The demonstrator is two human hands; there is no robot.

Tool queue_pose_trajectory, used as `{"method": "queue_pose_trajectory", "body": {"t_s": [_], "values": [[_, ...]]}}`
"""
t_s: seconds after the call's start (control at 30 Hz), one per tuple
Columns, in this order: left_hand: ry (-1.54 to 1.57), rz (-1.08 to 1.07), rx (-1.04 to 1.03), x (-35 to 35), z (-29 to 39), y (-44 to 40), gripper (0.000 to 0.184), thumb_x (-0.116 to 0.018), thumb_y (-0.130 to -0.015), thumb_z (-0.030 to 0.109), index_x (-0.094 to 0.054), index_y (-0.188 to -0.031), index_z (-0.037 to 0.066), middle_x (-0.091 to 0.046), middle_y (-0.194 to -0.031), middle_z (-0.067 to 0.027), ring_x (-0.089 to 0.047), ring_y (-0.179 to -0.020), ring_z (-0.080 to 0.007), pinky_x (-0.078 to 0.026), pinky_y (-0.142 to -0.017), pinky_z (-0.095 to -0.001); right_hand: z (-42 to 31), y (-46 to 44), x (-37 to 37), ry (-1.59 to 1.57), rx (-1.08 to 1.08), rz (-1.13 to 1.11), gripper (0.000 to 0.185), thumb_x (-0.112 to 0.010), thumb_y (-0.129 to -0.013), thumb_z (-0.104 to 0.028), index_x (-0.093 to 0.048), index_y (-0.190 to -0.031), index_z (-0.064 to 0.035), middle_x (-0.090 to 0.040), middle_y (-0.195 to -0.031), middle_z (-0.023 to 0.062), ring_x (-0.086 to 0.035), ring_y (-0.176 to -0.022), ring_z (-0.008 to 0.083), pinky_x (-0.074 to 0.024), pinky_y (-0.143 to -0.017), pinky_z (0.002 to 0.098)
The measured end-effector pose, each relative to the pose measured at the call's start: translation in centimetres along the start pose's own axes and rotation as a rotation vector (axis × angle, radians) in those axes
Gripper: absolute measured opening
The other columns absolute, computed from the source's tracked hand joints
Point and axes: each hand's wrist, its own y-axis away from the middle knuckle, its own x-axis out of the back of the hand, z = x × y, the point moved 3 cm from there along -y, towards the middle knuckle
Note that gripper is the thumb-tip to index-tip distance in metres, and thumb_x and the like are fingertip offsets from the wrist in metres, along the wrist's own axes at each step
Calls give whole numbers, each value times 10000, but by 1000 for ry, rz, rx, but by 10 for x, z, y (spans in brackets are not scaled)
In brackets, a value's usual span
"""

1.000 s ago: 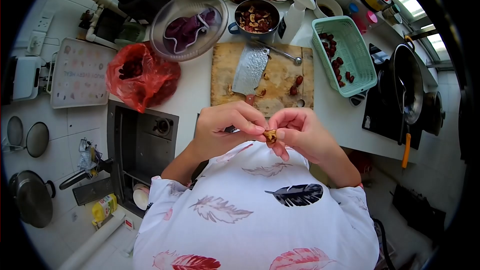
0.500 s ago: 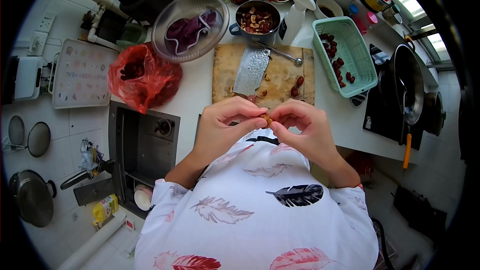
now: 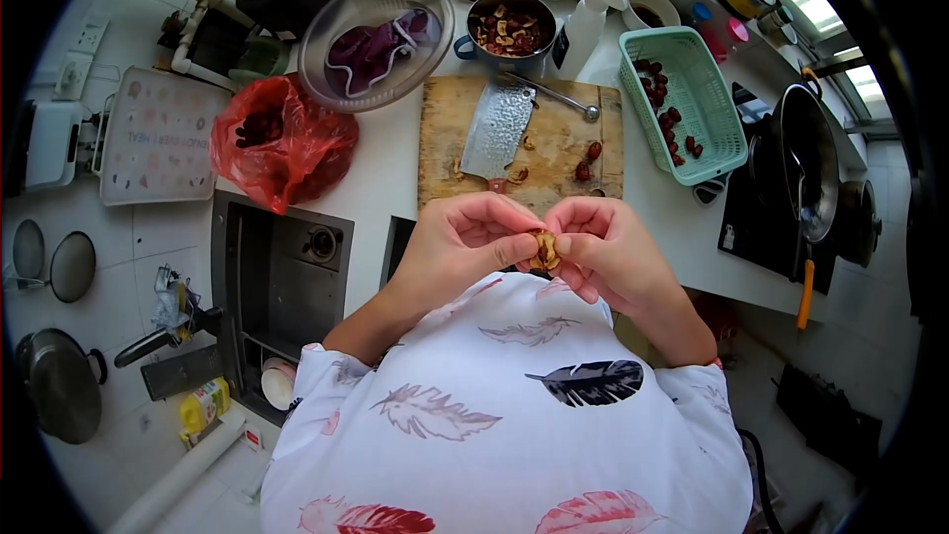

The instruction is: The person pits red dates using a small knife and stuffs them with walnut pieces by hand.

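Note:
Between my fingertips is a split-open red date [image 3: 545, 251], its yellow-brown flesh facing up. My left hand [image 3: 473, 242] pinches it from one side and my right hand [image 3: 611, 249] from the other, just in front of the wooden cutting board [image 3: 440, 129]. On the board lie a cleaver [image 3: 497, 129] with a hammered blade, a long thin metal tool [image 3: 559, 102] with a rounded end, a few whole red dates [image 3: 583, 170] and date scraps. Behind the board, a blue pot [image 3: 509, 32] holds cut date pieces. A green basket [image 3: 727, 138] at the right contains several whole dates.
A red plastic bag [image 3: 306, 158] with dark contents sits by the sink [image 3: 282, 267] at the left. Behind it, a clear bowl [image 3: 435, 59] holds purple cloth. A white spray bottle [image 3: 586, 30] stands near the pot. Pans [image 3: 816, 178] rest on the stove at the right.
The date has been turned and spread, so more of its inner flesh shows. My right hand's fingers have shifted around it. The view has moved slightly.

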Motion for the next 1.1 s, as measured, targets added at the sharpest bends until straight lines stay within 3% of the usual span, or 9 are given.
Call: {"method": "queue_pose_trajectory", "body": {"t_s": [0.17, 0.27, 0.3, 0.37, 0.4, 0.57, 0.87, 0.93, 1.1], "values": [[-5, 80, 26, 1, 4, 8, 155, -628, -783, 29, -590, -916, -42, -615, -882, -104, -608, -795, -138, -503, -709, -235, 3, -3, -1, -151, -35, -145, 97, -574, -785, -36, -556, -864, 17, -580, -747, 82, -519, -520, 95, -403, -444, 208], [-91, 204, -67, 2, 4, 5, 149, -629, -771, 4, -604, -910, -41, -611, -898, -102, -609, -801, -133, -505, -696, -221, -6, -4, -1, 436, 492, 159, 196, -613, -752, 7, -571, -941, 36, -595, -814, 72, -596, -659, 126, -494, -587, 215], [-134, 268, -152, 2, 5, 5, 143, -629, -764, -10, -613, -903, -40, -608, -908, -100, -609, -803, -129, -506, -689, -212, -4, -4, -5, 438, 491, 152, 196, -613, -752, 7, -571, -941, 36, -595, -814, 72, -596, -659, 126, -494, -587, 215], [-180, 293, -186, 1, 6, 4, 124, -621, -758, -31, -624, -881, -35, -604, -917, -95, -602, -778, -113, -501, -674, -200, -10, 4, -16, 929, 852, 298, 202, -647, -711, 25, -587, -903, 34, -597, -831, 81, -613, -680, 141, -507, -601, 229], [-239, 298, -220, 0, 6, 4, 124, -620, -753, -37, -625, -877, -35, -603, -909, -93, -596, -766, -106, -497, -664, -196, -8, 7, -19, 979, 934, 370, 209, -664, -681, 36, -592, -877, 36, -592, -830, 102, -619, -681, 157, -513, -598, 237], [-537, 285, -304, -2, 2, 6, 127, -615, -741, -52, -620, -867, -43, -596, -883, -87, -578, -757, -95, -483, -638, -192, -2, 8, -18, 981, 845, 325, 171, -637, -684, 50, -573, -843, 50, -574, -787, 112, -616, -656, 168, -508, -588, 239], [-222, 122, -178, -2, 2, 4, 138, -597, -742, -59, -606, -879, -47, -589, -877, -91, -584, -805, -129, -495, -732, -240, -4, 9, -13, 924, 495, 347, 114, -567, -682, 75, -555, -791, 43, -564, -731, 98, -610, -643, 132, -480, -539, 233], [-176, 53, -73, -4, 7, 5, 135, -592, -758, -45, -601, -892, -52, -592, -895, -100, -587, -817, -132, -496, -739, -242, -10, 11, -11, 685, 326, 223, 120, -534, -718, 63, -571, -832, 55, -576, -724, 81, -607, -667, 116, -493, -560, 230], [-54, 106, 22, -5, 13, 6, 99, -547, -764, -84, -584, -856, -80, -575, -884, -138, -587, -757, -160, -518, -647, -242, -17, 17, -10, 459, 239, 76, 153, -515, -756, 39, -579, -890, 73, -586, -773, 66, -603, -693, 116, -511, -622, 236]]}}
